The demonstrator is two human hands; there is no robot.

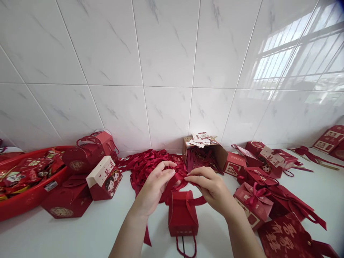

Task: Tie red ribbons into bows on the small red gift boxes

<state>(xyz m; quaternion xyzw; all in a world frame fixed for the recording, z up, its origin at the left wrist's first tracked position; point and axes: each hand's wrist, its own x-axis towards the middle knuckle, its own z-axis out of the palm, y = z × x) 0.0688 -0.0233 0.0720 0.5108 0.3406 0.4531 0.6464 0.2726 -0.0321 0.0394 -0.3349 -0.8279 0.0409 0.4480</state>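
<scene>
A small red gift box (pixel 182 215) stands on the white surface between my forearms, with a twisted cord handle (pixel 185 249) lying toward me. Above its far side, my left hand (pixel 157 186) is closed around a dark red ribbon (pixel 171 183). One ribbon tail hangs down left of the box. My right hand (pixel 211 186) pinches the same ribbon with its fingertips, and a loop of it runs from the box under this hand. Behind my hands lies a heap of red ribbons (pixel 150 163). How the ribbon crosses between the fingers is partly hidden.
On the left, a red basin (pixel 27 204) holds packaged sweets beside several gift boxes (pixel 106 179). An open cardboard box (pixel 220 157) with ribbons inside and cards on top stands near the tiled wall. More red boxes (pixel 254 204) and a red pouch (pixel 290 236) crowd the right.
</scene>
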